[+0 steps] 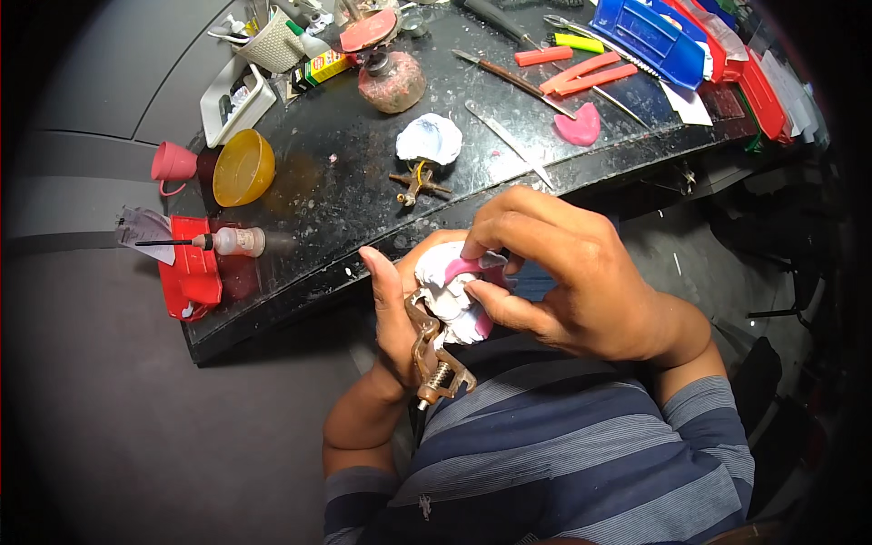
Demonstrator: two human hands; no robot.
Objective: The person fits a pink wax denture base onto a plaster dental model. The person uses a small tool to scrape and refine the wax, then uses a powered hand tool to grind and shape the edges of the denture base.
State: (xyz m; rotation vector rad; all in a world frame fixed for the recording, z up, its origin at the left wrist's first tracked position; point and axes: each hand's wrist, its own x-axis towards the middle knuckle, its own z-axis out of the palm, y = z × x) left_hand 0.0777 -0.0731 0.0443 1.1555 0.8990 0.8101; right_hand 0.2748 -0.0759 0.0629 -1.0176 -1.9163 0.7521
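Note:
In front of my chest, my left hand cradles a white plaster dental cast mounted on a brass-coloured articulator frame. Its thumb sticks up at the side; its other fingers are mostly hidden behind the cast. The thumb and index finger of my right hand pinch pink wax against the cast's upper part. On the bench just ahead lies another plaster piece with a metal articulator part. A flat metal spatula and a rounded pink wax piece are near the bench edge.
The black bench holds a yellow bowl, a pink cup, a small bottle and a burner. Pink wax strips, a wooden-handled knife and a blue tray lie at the far right.

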